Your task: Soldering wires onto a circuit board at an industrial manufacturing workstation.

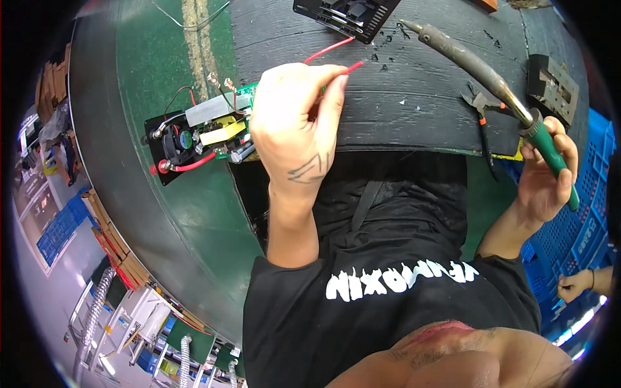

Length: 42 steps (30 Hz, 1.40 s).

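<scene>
Black cloth nearest, worn as a T-shirt (291,330) with white print on the chest, just back from the near edge of the bench (414,129). Off the near right corner, right hand (542,191) with fingers wrapped closely round the green handle of a soldering iron (482,74). Over the near left corner, left hand (291,123) with thumb and forefinger pinched together on a red wire (354,66), its end poking out past the fingertips. Just beside that hand, partly across the left edge, a circuit assembly (220,132) with fan. By the near right corner, side cutters (478,102), one handle overhanging the edge; farther along the right edge, a metal block (550,90). Toward the far edge, a black casing (349,13) with a red lead; cannot tell whether joined to the pinched wire. Iron tip near the casing, apart from the wire. Apparently at the wire-placing step, before soldering; next move probably calling for a steady wire end at its contact and the hot tip kept clear of fingertips.
</scene>
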### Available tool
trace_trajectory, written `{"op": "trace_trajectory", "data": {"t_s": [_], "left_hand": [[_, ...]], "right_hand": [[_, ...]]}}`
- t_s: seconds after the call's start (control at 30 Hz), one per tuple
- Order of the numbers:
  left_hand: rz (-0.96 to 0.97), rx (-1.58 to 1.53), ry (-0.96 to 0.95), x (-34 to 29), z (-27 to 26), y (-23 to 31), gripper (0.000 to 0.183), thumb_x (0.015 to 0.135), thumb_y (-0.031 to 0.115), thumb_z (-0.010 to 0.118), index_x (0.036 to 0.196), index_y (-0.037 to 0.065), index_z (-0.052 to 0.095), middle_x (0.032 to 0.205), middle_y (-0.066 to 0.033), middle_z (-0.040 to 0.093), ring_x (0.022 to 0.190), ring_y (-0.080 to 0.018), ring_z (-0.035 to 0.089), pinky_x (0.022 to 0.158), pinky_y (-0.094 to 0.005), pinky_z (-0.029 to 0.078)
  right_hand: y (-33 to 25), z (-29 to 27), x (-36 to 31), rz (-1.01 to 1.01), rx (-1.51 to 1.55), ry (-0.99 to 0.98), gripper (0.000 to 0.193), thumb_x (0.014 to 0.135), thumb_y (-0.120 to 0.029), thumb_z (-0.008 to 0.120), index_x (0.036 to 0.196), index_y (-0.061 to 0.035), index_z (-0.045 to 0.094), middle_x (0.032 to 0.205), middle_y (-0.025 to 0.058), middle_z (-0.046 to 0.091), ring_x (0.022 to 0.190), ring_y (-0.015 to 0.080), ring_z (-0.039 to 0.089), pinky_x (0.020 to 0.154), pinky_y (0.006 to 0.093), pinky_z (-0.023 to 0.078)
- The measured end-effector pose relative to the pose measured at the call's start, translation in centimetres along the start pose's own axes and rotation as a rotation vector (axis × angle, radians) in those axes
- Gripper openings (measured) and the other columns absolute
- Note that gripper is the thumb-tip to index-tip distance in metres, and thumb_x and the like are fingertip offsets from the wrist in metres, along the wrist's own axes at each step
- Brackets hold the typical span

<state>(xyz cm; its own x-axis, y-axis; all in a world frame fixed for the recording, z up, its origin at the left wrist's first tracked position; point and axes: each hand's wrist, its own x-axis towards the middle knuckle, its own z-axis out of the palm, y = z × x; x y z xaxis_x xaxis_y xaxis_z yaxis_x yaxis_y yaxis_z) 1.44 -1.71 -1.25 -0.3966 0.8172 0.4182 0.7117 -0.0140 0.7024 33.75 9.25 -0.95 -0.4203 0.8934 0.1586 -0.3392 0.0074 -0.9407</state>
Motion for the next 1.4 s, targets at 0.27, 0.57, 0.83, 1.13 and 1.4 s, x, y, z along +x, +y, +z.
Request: {"op": "trace_trajectory", "data": {"t_s": [0.27,0.57,0.83,1.13,1.4], "left_hand": [[-0.23,-0.119,0.058,0.6,-0.2,0.1,0.013,0.08,-0.002,0.071,0.093,0.0,0.069,0.08,-0.0087,0.068,0.07,-0.0202,0.061,0.065,-0.029,0.049],[0.062,0.399,-0.189,8.2,-2.1,4.7,0.042,0.086,0.026,0.07,0.118,0.001,0.06,0.11,-0.0274,0.062,0.102,-0.038,0.06,0.083,-0.0387,0.047],[-0.262,0.446,-0.642,12.2,-0.9,1.2,0.035,0.079,0.031,0.075,0.076,-0.004,0.069,0.061,-0.0183,0.063,0.059,-0.0353,0.061,0.061,-0.0423,0.05],[-0.036,-0.032,-0.042,8.4,0.5,-0.3,0.027,0.075,0.02,0.073,0.084,-0.004,0.066,0.072,-0.0197,0.066,0.07,-0.0322,0.067,0.066,-0.0376,0.052],[-0.308,0.228,-0.133,8.4,1.7,-0.1,0.017,0.082,0.012,0.069,0.092,-0.002,0.065,0.084,-0.0162,0.067,0.077,-0.0302,0.066,0.07,-0.0352,0.051]], "right_hand": [[0.5,-1.4,1.3,0.08,0.353,0.058,0.044,0.094,-0.034,0.049,0.121,-0.0008,0.062,0.133,0.0258,0.05,0.102,0.0311,0.06,0.078,0.0334,0.051],[-0.6,-2.5,-0.8,-0.011,0.406,0.111,0.043,0.096,-0.029,0.048,0.121,0.0042,0.06,0.134,0.0279,0.053,0.107,0.0319,0.061,0.085,0.0339,0.05],[-0.4,-3.0,-3.2,-0.066,0.383,0.16,0.042,0.096,-0.03,0.049,0.119,0.0029,0.062,0.133,0.0267,0.054,0.107,0.0302,0.059,0.084,0.0323,0.047],[0.3,-4.1,-4.6,-0.071,0.298,0.29,0.043,0.099,-0.034,0.044,0.12,-0.0006,0.061,0.13,0.0305,0.052,0.093,0.0314,0.064,0.08,0.0373,0.056],[0.4,-4.0,-5.0,-0.049,0.34,0.176,0.042,0.099,-0.031,0.045,0.12,0.0013,0.061,0.134,0.0289,0.052,0.106,0.0357,0.063,0.081,0.0349,0.055]]}}
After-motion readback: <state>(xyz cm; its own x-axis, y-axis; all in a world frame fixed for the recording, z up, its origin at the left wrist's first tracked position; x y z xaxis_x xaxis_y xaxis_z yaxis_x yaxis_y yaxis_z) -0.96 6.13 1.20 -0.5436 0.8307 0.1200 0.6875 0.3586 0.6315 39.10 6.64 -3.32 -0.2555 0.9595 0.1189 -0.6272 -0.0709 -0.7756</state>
